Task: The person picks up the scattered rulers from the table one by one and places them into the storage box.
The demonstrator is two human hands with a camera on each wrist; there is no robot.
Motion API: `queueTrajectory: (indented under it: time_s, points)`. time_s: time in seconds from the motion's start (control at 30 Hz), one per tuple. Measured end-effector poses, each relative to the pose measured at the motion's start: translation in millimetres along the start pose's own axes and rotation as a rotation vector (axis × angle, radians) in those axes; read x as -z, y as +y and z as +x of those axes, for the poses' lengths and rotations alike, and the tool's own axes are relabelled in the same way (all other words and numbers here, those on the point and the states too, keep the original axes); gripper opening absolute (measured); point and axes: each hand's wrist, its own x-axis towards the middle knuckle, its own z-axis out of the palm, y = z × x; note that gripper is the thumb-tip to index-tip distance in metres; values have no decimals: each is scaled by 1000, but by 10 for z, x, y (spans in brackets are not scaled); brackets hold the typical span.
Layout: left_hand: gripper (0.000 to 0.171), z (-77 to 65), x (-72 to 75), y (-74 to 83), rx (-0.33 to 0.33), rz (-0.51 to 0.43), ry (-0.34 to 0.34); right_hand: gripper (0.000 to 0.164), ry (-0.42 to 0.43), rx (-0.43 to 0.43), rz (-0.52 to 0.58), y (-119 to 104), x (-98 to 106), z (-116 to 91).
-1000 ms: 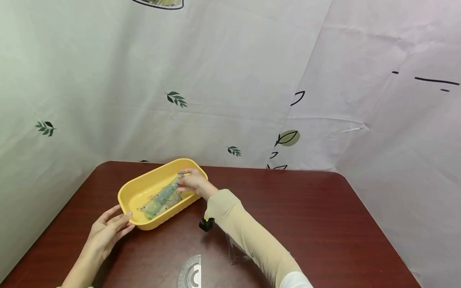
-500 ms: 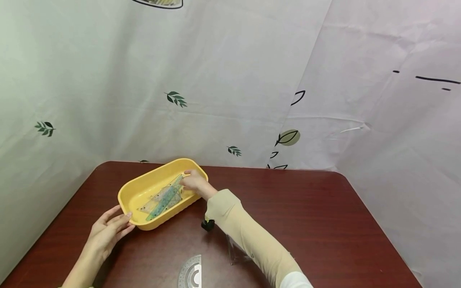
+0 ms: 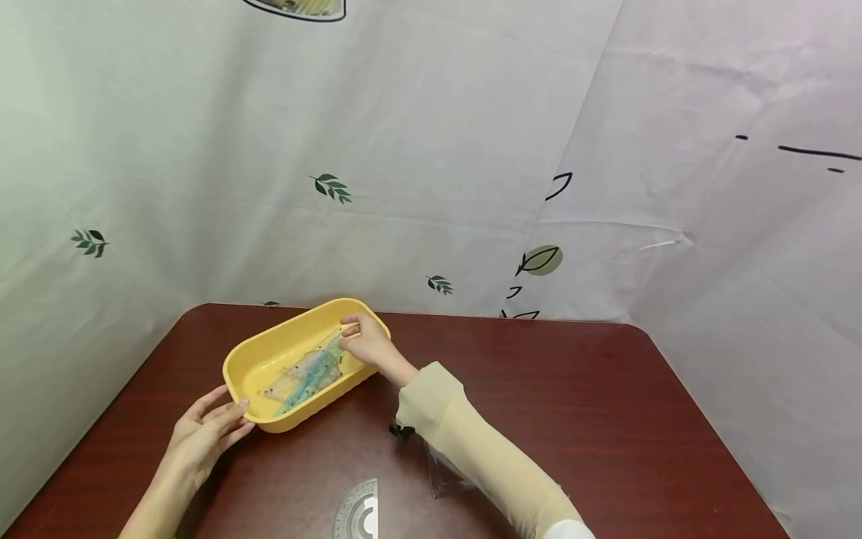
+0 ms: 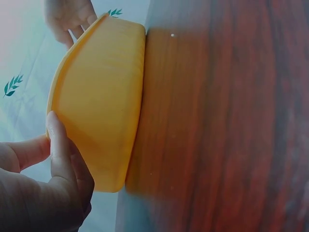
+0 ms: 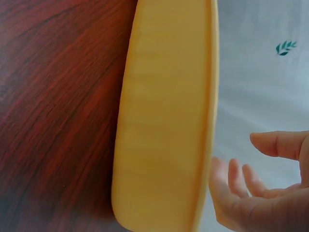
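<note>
In the head view, a yellow plastic basket [image 3: 269, 346] stands at the table's back left. My left hand [image 3: 202, 438] grips its near left corner, thumb over the rim and fingers against the outer wall. A blue-green see-through ruler [image 3: 308, 383] lies slantwise in the basket on clear set squares [image 3: 281, 387]; their exact shapes are partly covered. My right hand [image 3: 369, 344] is over the basket's right end, above the ruler's far end. In the right wrist view, its thumb and loosely bent fingers [image 5: 222, 193] are apart, with nothing seen between them.
A clear protractor [image 3: 358, 513] lies at the table's near middle. Beside it, partly under my right forearm, is a clear straight-edged plastic piece [image 3: 434, 471]. A white curtain [image 3: 431, 150] with leaf prints hangs close behind the dark red table [image 3: 572, 404].
A second ago my right hand held the ruler; the ruler now lies in the basket and the right hand's fingers have come off it. The left hand stays at the corner.
</note>
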Motion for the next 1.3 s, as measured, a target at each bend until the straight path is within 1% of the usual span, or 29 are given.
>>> queueTrajectory:
  time_s: [0.17,0.33,0.53,0.67,0.77,0.87,1.0,1.1,1.2,1.3]
  points:
    - [41,4,28,-33,-21,-3,-3,33,-62,14,68,-40,45,-114]
    - [41,-12,24,-38,-19,-8,-10,30,-139,-17,113,-67,106,-222]
    - [41,-21,24,-39,-12,-9,-10,34,-203,-32,146,-47,184,-392]
    - [41,-13,24,-56,-19,-16,-9,41,-259,-46,173,-19,271,-539]
    - [41,-9,29,-70,-28,-23,-9,44,-296,-51,172,35,327,-637]
    - [41,-7,38,-75,-34,-28,-10,46,-325,-39,139,117,353,-730]
    - [41,3,37,-61,-40,-23,-9,45,-365,8,17,251,343,-854]
    - [41,16,26,-41,-40,-17,-10,45,-389,19,-61,347,319,-941]
    - [41,23,20,-26,-36,-16,-10,44,-403,0,-87,423,293,-1022]
    - [41,20,21,-21,-31,-21,-10,43,-415,-28,-70,472,274,-1092]
